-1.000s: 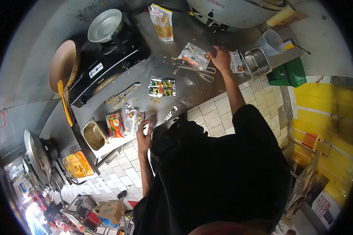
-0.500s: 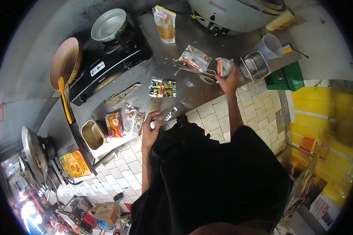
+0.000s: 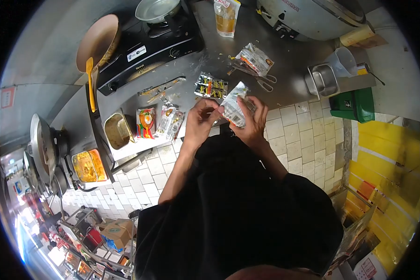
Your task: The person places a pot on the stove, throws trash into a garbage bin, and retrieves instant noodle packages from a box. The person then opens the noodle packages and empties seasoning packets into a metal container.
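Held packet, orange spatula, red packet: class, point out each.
Held packet point(image 3: 231, 104), head view: wrapper's middle.
Orange spatula point(image 3: 91, 87), head view: handle.
Red packet point(image 3: 145, 123), head view: printed front.

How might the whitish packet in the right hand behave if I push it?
The whitish packet would probably crinkle and give, because its wrapping looks thin and creased. Its shiny surface may also feel somewhat slippery.
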A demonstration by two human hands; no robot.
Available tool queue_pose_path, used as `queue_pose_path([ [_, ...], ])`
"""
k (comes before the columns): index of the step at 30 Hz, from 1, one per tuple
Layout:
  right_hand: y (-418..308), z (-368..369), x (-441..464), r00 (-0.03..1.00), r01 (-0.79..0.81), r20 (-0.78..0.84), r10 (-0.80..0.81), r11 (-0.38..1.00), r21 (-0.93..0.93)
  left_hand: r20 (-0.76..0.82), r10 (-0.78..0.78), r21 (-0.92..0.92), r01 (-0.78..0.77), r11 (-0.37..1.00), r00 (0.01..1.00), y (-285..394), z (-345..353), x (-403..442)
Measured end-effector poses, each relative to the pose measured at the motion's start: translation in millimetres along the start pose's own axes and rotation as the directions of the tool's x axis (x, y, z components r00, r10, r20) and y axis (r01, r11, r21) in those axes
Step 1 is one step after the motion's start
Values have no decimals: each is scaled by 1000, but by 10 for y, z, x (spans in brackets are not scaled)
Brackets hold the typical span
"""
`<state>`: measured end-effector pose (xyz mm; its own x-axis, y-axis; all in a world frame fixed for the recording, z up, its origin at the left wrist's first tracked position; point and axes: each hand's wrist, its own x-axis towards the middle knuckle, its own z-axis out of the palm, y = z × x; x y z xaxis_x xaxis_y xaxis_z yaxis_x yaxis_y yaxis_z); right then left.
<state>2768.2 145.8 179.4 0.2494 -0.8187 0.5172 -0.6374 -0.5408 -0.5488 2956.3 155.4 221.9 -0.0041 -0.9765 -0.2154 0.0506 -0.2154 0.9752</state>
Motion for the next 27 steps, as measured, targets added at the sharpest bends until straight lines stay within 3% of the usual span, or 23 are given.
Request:
queue_pose_path([
  [3,-30,-94,43,984,-58,173,40,993,104,6,133,102,-133,986,991,-37,-24,-53],
  [6,-101,-285,237,966,-120,257,22,921,372,-43,204,185,-193,964,978,3,7,-125],
  [7,-138,-359,326,964,-98,267,10,944,316,-52,203,262,-183,947,978,2,19,-163],
  [10,-117,-253,405,925,-201,379,36,891,407,-81,228,317,-192,929,970,-24,68,-240],
  [11,-198,-283,485,951,-114,310,9,939,325,-75,281,378,-234,896,957,-1,87,-253],
  [13,-215,-281,493,933,-183,355,58,927,329,-52,383,496,-309,812,922,70,115,-286],
  [17,-162,-177,382,929,-209,357,102,938,276,10,457,527,-393,753,889,35,217,-329],
  [20,-118,-107,241,951,-205,287,115,930,305,-3,405,545,-338,767,914,-1,293,-386],
  [21,-99,-89,237,933,-321,280,225,873,367,-58,437,549,-336,765,898,-20,316,-391],
  [23,-113,-71,165,845,-534,308,436,694,482,-150,311,385,-235,893,938,-84,351,-437],
  [25,-128,-12,84,827,-559,355,436,570,603,-210,162,310,-91,946,964,-72,371,-487],
  [26,-125,24,44,818,-567,376,435,500,654,-195,232,335,-157,929,953,-86,358,-495],
  [27,-101,57,29,868,-496,345,357,586,641,-179,303,357,-225,906,936,-119,344,-485],
])
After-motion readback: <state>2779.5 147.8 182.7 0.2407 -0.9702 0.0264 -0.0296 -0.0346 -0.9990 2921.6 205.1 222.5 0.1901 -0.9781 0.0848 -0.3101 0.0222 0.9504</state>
